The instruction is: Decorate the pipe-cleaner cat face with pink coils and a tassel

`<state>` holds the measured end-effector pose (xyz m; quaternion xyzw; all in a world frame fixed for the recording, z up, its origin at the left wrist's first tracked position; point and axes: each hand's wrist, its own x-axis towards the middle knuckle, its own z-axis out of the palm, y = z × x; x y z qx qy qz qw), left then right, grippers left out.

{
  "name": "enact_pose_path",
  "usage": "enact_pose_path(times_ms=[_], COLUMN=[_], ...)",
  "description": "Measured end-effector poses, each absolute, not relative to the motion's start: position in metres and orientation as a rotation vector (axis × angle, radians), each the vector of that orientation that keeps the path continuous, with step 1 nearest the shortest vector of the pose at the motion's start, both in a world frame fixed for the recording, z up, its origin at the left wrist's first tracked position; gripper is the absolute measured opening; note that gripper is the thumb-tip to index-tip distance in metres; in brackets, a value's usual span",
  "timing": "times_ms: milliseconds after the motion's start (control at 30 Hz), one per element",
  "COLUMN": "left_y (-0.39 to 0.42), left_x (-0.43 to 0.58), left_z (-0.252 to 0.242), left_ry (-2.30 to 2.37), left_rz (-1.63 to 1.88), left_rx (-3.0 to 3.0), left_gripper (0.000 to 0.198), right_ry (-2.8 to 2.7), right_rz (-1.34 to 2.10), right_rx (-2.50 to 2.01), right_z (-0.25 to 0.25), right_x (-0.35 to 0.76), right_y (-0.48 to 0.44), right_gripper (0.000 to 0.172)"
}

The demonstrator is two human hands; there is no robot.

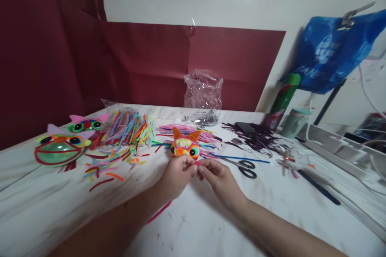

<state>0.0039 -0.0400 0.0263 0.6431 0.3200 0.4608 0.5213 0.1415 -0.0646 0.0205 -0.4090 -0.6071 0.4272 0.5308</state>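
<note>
My left hand (177, 176) and my right hand (218, 176) meet over the white table (211, 225), both pinching a pink pipe cleaner (197, 163) between the fingertips. The pipe cleaner's long end trails under my left forearm, showing at the pink strand (159, 212). Just beyond my fingers sits a small orange owl-like craft ball (185, 144) with pointed ears and big round eyes.
Heaps of cut colourful pipe cleaners (126, 132) lie left of centre. Two green big-eyed craft faces (58, 148) sit far left. Black scissors (245, 167) and a blue stick (238, 158) lie right of my hands. A crumpled plastic bag (203, 90), green can (283, 96) and blue bag (331, 52) stand behind.
</note>
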Motion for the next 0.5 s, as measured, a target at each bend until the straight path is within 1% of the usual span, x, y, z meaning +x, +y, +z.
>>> enact_pose_path(times_ms=[167, 300, 367, 500], left_y=[-0.043, -0.044, -0.043, -0.041], left_x=[0.010, 0.008, 0.005, 0.001], left_z=[0.012, 0.013, 0.015, 0.020], left_ry=[0.881, 0.910, 0.950, 1.025], left_rz=[1.142, 0.998, 0.943, 0.906], left_rx=[1.603, 1.630, 1.675, 1.827], left_gripper=[0.011, 0.007, 0.010, 0.013], right_ry=[-1.406, -1.466, -1.516, -1.655], right_rz=[0.989, 0.948, 0.902, 0.811], right_rx=[-0.990, -1.001, -1.034, -1.085], right_z=[0.015, 0.013, 0.011, 0.012], right_x=[0.146, 0.150, 0.153, 0.159], right_y=[-0.063, -0.059, -0.058, -0.058], right_gripper=[0.030, 0.032, 0.033, 0.026])
